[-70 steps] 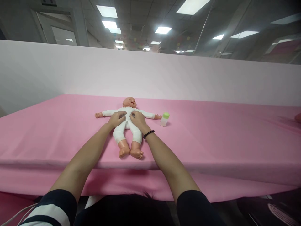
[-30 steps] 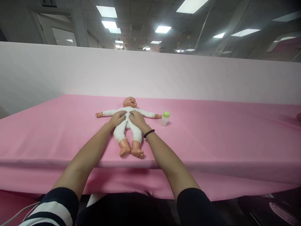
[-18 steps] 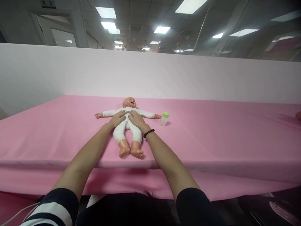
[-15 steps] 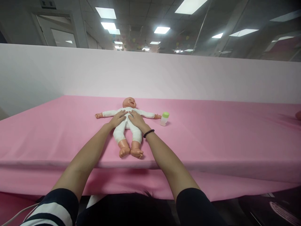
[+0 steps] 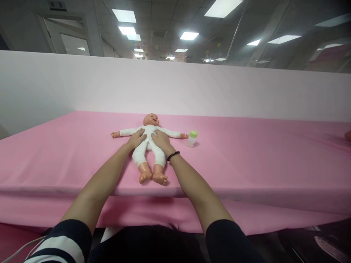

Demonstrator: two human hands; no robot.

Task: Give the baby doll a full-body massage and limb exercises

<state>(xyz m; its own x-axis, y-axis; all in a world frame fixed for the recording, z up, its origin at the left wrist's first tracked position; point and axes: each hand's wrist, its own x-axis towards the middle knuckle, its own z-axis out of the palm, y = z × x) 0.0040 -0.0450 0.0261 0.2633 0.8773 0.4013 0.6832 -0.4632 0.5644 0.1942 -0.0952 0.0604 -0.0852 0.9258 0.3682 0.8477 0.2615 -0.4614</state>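
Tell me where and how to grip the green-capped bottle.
Probably best around the clear-looking body of the bottle, below its green cap, coming from the right: it seems to stand upright, and the outstretched doll hand lies close on its left. The person's right hand, resting on the doll, is nearer.

The sides of the torso of the doll (image 5: pixel 149 142) are concealed beneath the left hand (image 5: pixel 137 138) and the right hand (image 5: pixel 161 140); both palms are hidden from the camera. The contents of the bottle (image 5: pixel 191 140), right of centre, are indistinct. A reddish object (image 5: pixel 348 135) is cropped at the right edge and cannot be identified. At lower left, the striped sleeve (image 5: pixel 67 243) and the cable (image 5: pixel 32 241) run out of frame. The pinkish markings (image 5: pixel 330 248) at lower right are illegible. Small coloured shapes (image 5: pixel 157 47) at upper centre are blurred.
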